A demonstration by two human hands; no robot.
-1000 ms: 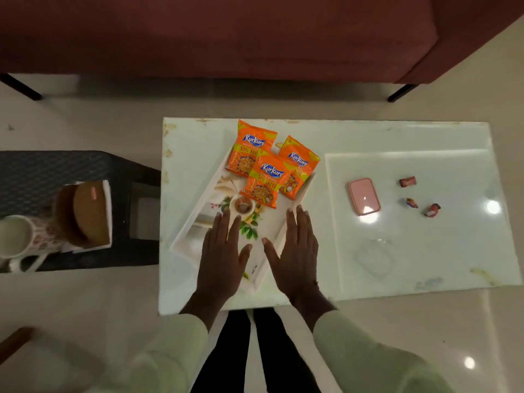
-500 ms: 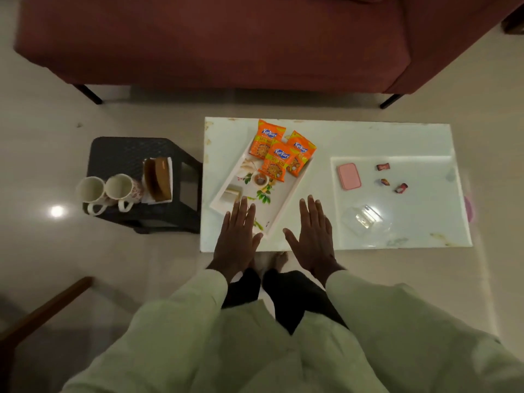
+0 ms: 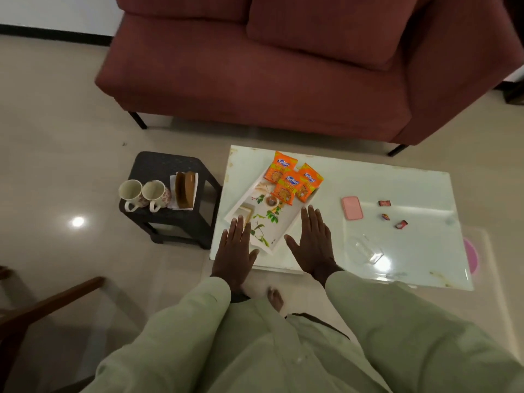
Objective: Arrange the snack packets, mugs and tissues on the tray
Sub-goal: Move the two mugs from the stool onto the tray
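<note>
A white floral tray lies at an angle on the left part of the white table. Three orange snack packets overlap at the tray's far end. Two patterned mugs and a brown holder with white tissues stand on the black stool left of the table. My left hand is flat and open over the tray's near left corner. My right hand is flat and open just right of the tray. Neither holds anything.
A pink case, three small wrapped sweets and a clear plastic piece lie on the table's right half. A dark red sofa stands behind. A wooden chair arm is at lower left. My bare foot shows below the table edge.
The view has pulled back and up, as if I rose from the table. Both hands stay flat and empty, now spread wider apart at the tray's near end.
</note>
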